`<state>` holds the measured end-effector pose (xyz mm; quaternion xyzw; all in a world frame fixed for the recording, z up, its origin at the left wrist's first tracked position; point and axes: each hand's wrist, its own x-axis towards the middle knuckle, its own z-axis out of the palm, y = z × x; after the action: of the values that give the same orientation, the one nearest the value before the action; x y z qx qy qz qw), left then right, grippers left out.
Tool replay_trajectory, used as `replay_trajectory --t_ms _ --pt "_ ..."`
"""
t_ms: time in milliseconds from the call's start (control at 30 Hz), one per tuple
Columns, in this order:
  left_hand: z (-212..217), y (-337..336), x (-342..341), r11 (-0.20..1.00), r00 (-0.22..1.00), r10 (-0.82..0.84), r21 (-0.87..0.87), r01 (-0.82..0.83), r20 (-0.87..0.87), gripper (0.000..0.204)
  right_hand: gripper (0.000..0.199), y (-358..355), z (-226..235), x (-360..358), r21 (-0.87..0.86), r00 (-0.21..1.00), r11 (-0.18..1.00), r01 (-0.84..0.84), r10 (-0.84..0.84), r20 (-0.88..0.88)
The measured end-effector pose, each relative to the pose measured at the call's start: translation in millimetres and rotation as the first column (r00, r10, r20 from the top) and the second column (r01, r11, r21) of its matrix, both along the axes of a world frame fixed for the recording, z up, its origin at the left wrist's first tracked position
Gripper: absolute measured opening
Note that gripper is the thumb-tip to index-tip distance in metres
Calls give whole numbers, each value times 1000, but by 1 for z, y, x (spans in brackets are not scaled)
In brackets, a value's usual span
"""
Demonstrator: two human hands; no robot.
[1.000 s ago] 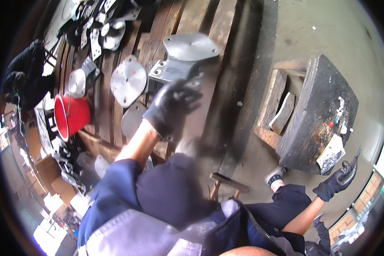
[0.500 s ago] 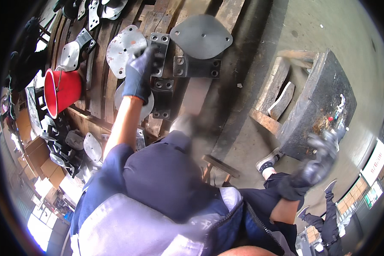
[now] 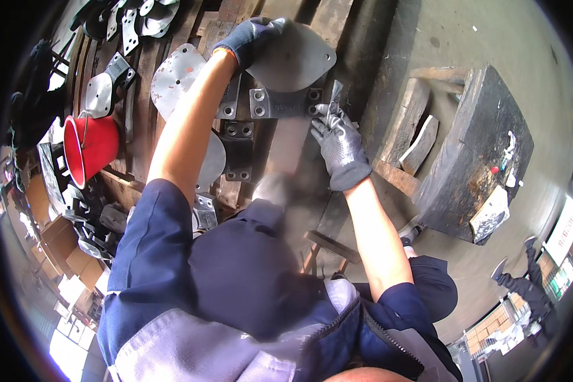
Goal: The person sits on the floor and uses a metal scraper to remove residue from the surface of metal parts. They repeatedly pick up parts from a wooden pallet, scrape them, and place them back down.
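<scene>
In a dark glove, my left hand [image 3: 251, 39] reaches far forward and grips the upper left edge of a rounded grey metal plate [image 3: 293, 60]. This plate joins a dark bracket [image 3: 286, 104] with holes at its ends. Just right of the bracket, my gloved right hand [image 3: 342, 148] holds a small grey tool [image 3: 336, 91] with a flat, flared tip pointing up. Its exact kind is unclear. The right fingertips are close to the bracket's right end. Under my left forearm lies another round plate [image 3: 175, 73] with rusty spots, partly hidden.
Wooden pallet slats [image 3: 146, 76] carry several more metal plates with brackets. A red bucket [image 3: 95, 148] stands at the left. On the right is a dark-topped wooden stand [image 3: 471, 159], with a pale cloth or pad [image 3: 490, 213] on its edge. Another person [image 3: 531, 296] is at the lower right.
My left hand has moved up and right, from the spotted plate to the larger grey one. My right hand has come from the wooden stand to the bracket, with the small tool in it.
</scene>
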<state>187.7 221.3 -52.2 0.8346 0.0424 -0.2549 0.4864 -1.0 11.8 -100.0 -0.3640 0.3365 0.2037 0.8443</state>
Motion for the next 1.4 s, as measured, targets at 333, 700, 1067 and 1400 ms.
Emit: replay_trajectory --t_ms 333,700,1067,1400 --pt "6 1 10 995 1000 3 -95 -1 21 40 26 -11 -12 5 22 999 999 -49 49 2" --pt "46 79 -27 930 970 239 -299 -216 43 40 27 -11 14 76 -178 967 976 -126 160 197" --pt "-35 7 -11 906 906 423 -22 -423 22 50 31 7 37 138 -217 913 963 -160 228 339" --pt "38 105 -3 784 678 270 253 -567 683 36 16 51 92 184 -648 858 722 -244 472 202"
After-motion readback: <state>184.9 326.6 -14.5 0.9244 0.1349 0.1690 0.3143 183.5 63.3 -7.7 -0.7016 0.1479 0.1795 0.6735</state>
